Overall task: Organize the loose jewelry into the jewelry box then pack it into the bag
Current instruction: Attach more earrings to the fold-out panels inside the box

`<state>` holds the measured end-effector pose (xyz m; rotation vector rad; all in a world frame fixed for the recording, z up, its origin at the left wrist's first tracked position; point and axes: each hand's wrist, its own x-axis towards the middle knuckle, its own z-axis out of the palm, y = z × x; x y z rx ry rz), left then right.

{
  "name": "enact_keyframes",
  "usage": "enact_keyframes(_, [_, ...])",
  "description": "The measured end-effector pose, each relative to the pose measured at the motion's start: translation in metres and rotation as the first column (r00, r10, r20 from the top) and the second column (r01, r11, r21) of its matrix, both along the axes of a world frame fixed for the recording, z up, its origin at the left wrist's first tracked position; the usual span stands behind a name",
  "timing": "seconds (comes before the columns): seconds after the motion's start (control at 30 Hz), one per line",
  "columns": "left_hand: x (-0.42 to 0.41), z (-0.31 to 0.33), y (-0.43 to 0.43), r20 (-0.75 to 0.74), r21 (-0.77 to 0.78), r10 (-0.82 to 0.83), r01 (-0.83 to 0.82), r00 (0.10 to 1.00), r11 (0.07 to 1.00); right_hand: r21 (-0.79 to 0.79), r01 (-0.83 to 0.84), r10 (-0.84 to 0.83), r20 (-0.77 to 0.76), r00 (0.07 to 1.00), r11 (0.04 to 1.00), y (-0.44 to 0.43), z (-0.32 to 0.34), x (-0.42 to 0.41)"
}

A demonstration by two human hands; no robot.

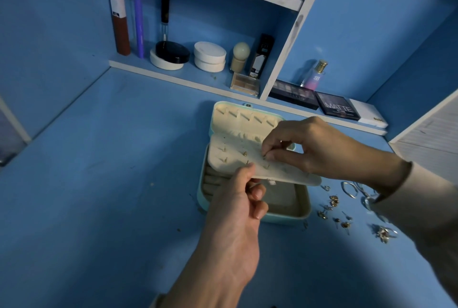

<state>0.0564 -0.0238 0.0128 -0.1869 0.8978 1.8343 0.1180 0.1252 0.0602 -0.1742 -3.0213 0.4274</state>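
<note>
A light teal jewelry box (pixel 285 216) lies open on the blue desk, its cream lid (pixel 238 116) tilted back. A cream earring panel (pixel 235 159) is raised over the box and carries several small stud earrings. My left hand (pixel 243 198) pinches the panel's front edge between thumb and fingers. My right hand (pixel 309 149) pinches a small earring (pixel 264 157) at the panel's surface. Loose jewelry (pixel 347 208), with rings and earrings, lies scattered on the desk right of the box, partly under my right sleeve. No bag is in view.
A low shelf (pixel 173 77) behind the box holds cosmetics: tubes, round compacts (pixel 209 56), a sponge and a small palette. Dark eyeshadow palettes (pixel 337 107) and a perfume bottle (pixel 314 76) stand at the back right. A white divider (pixel 290 35) rises between them.
</note>
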Motion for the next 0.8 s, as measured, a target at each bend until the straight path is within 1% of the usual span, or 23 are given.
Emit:
enact_keyframes(0.27, [0.001, 0.000, 0.000, -0.022, -0.008, 0.001, -0.002, 1.000, 1.000, 0.058, -0.014, 0.018, -0.061, 0.998, 0.998, -0.002, -0.009, 0.002])
enact_keyframes(0.37, [0.001, 0.000, 0.000, -0.028, -0.017, 0.000, -0.001, 1.000, 1.000, 0.038, -0.006, 0.009, -0.075, 0.997, 0.999, -0.001, -0.009, 0.003])
enact_keyframes(0.53, [0.001, -0.001, 0.000, -0.044, -0.029, -0.011, 0.009, 0.999, 1.000, -0.041, 0.031, -0.035, -0.086, 0.996, 0.999, -0.001, -0.012, 0.004])
enact_keyframes(0.8, [0.000, -0.002, 0.001, -0.033, -0.056, -0.015, 0.013, 0.999, 0.998, -0.052, 0.075, -0.080, -0.097, 0.992, 0.996, -0.005, -0.013, 0.005])
